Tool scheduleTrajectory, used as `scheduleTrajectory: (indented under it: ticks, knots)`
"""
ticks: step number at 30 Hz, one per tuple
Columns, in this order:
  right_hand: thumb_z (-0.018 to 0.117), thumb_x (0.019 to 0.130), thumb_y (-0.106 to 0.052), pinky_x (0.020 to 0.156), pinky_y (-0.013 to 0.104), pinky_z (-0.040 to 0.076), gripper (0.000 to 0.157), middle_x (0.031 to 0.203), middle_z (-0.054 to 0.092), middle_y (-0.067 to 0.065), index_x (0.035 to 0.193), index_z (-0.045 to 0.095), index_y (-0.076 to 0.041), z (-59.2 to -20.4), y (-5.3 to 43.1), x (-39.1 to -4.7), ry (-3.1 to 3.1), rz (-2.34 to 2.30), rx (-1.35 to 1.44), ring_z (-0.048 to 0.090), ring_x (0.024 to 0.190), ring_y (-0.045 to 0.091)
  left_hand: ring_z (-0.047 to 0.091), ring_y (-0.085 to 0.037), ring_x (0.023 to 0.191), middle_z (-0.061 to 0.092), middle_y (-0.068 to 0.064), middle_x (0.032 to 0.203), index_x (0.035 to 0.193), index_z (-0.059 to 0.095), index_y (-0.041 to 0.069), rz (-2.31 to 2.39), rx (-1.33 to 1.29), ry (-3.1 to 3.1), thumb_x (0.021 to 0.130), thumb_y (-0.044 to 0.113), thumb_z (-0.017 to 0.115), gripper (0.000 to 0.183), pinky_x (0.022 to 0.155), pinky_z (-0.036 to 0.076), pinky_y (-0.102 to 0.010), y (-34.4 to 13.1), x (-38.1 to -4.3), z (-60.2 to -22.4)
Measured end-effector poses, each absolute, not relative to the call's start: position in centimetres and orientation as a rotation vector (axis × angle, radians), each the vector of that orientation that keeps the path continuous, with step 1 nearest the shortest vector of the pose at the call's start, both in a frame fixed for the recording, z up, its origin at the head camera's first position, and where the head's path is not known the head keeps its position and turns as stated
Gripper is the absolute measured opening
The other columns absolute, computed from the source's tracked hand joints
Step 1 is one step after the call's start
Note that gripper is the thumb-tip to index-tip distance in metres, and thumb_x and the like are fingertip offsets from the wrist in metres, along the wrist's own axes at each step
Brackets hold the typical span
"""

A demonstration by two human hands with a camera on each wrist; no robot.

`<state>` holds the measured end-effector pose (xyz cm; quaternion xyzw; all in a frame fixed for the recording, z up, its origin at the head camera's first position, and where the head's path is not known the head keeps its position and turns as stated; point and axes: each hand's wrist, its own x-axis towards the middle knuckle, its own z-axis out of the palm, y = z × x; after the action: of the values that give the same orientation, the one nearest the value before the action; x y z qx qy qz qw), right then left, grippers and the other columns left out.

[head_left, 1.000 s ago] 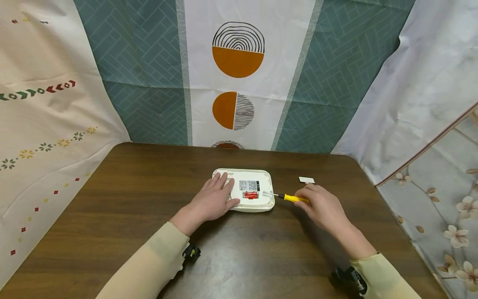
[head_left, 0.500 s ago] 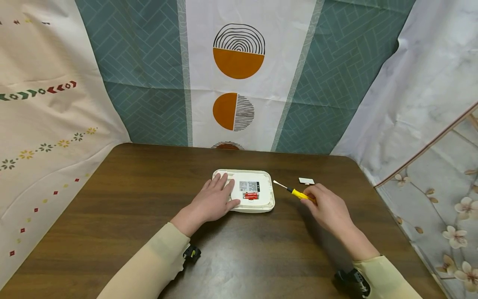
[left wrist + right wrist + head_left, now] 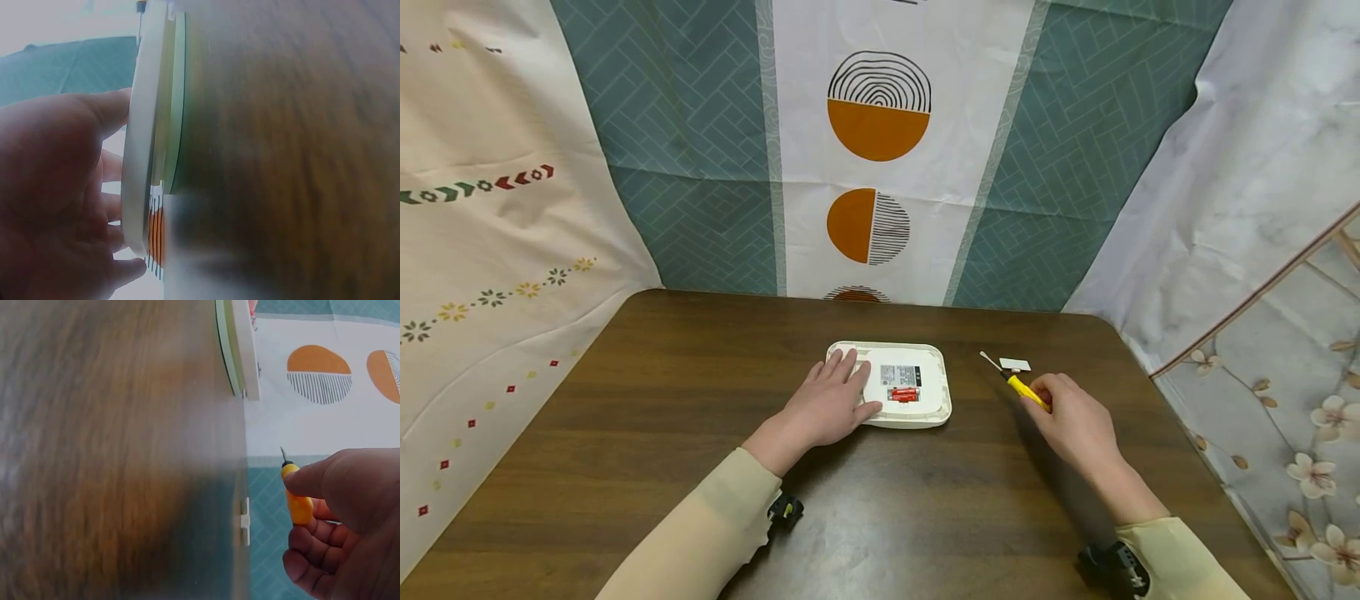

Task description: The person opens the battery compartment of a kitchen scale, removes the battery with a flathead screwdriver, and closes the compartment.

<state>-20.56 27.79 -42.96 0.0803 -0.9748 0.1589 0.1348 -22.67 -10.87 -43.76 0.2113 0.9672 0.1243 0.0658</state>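
A white rounded device lies on the table with a printed label up and a red battery in its open slot. My left hand rests on the device's left side, fingers spread straight; in the left wrist view the thumb and fingertips touch the white casing. My right hand holds a screwdriver by its yellow handle, its tip pointing up and left, apart from the device. In the right wrist view, thumb and fingers pinch the yellow handle.
A small white cover lies on the brown table, just beyond the screwdriver. Patterned cloths hang behind the table and at both sides. Each wrist wears a black camera strap.
My right hand has drawn the screwdriver away to the right, from over the device to near the small white cover. The left hand has stayed on the device.
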Motion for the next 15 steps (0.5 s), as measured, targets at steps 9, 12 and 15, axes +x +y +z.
scheduleTrajectory:
  ticks: [9, 12, 15]
  knots:
    - [0.079, 0.1, -0.021, 0.061, 0.043, 0.047, 0.015, 0.09, 0.063, 0.003, 0.105, 0.074, -0.008, -43.2, 29.3, -20.8, -2.832, 0.43, 0.174, 0.058, 0.072, 0.021, 0.011, -0.042, 0.169, 0.018, -0.021, 0.182, 0.173, 0.036, 0.007, 0.372, 0.634, 2.921, 0.114, 0.056, 0.054, 0.079, 0.133, 0.015, -0.061, -10.8, -22.6, -43.6]
    - [0.078, 0.1, -0.021, 0.061, 0.046, 0.048, 0.016, 0.09, 0.065, 0.004, 0.106, 0.074, -0.007, -43.3, 29.9, -21.0, -2.837, 0.418, 0.154, 0.059, 0.072, 0.022, 0.011, -0.043, 0.169, 0.018, -0.021, 0.182, 0.173, 0.036, 0.007, 0.377, 0.634, 2.92, 0.114, 0.056, 0.054, 0.079, 0.133, 0.015, -0.061, -10.9, -22.6, -43.6]
    - [0.077, 0.1, -0.022, 0.06, 0.047, 0.048, 0.017, 0.09, 0.066, 0.005, 0.107, 0.073, -0.006, -43.3, 30.4, -21.1, -2.845, 0.41, 0.129, 0.06, 0.072, 0.023, 0.011, -0.043, 0.169, 0.018, -0.021, 0.182, 0.173, 0.036, 0.007, 0.378, 0.635, 2.921, 0.114, 0.056, 0.054, 0.079, 0.133, 0.015, -0.061, -10.9, -22.6, -43.7]
